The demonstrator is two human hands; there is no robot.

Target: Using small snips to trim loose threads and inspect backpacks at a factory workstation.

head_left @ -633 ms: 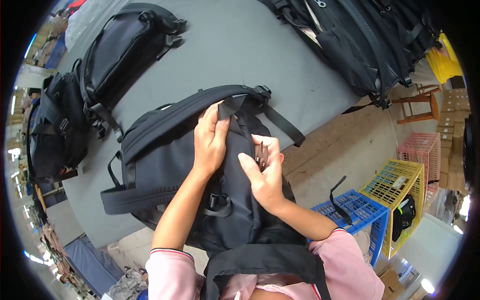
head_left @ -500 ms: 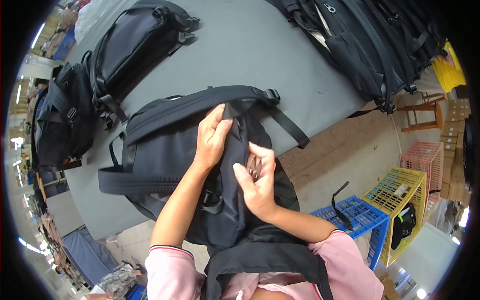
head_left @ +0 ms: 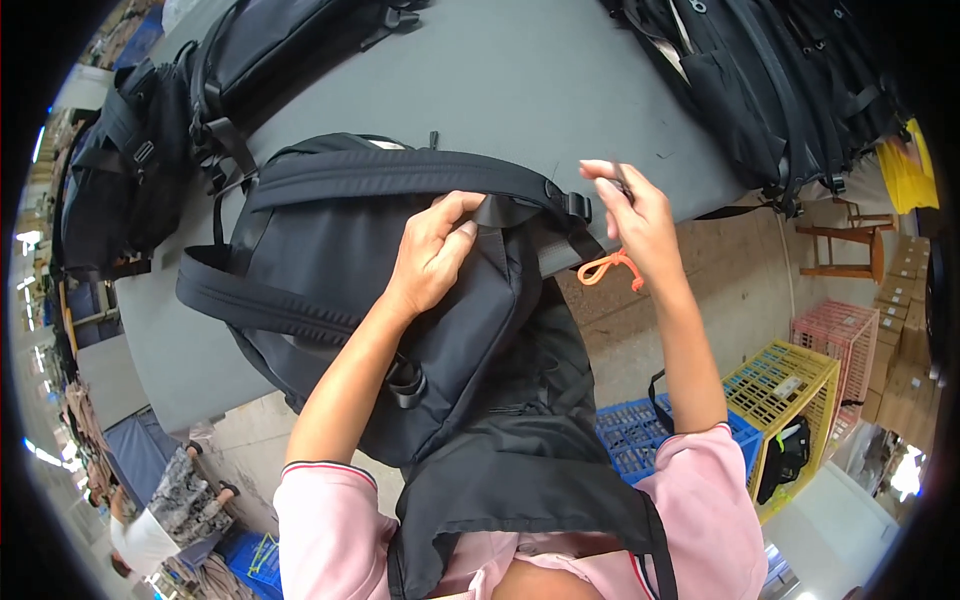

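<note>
A black backpack (head_left: pixel 350 235) lies tilted at the near edge of the grey table, its shoulder straps facing up. My left hand (head_left: pixel 432 250) pinches a short black webbing piece (head_left: pixel 500 211) at the side of the bag, just under a padded shoulder strap (head_left: pixel 370 172). To the right, beyond the strap's buckle (head_left: pixel 577 206), my right hand (head_left: pixel 640 220) is raised with curled fingers around small dark thread snips (head_left: pixel 622 182), mostly hidden by the fingers. An orange cord loop (head_left: pixel 605 268) hangs by that wrist. A black apron (head_left: pixel 530 490) covers my front.
More black backpacks lie on the grey table (head_left: pixel 480 90), at the far left (head_left: pixel 130 170) and far right (head_left: pixel 740 100). Blue (head_left: pixel 630 430) and yellow (head_left: pixel 780 385) plastic crates stand on the floor at right, near a wooden stool (head_left: pixel 845 250). Another person (head_left: pixel 150 535) is at lower left.
My right hand has moved from the bag's side up and to the right, away from the fabric, bringing the orange loop into sight. The left hand still holds the webbing; the bag has shifted slightly.
</note>
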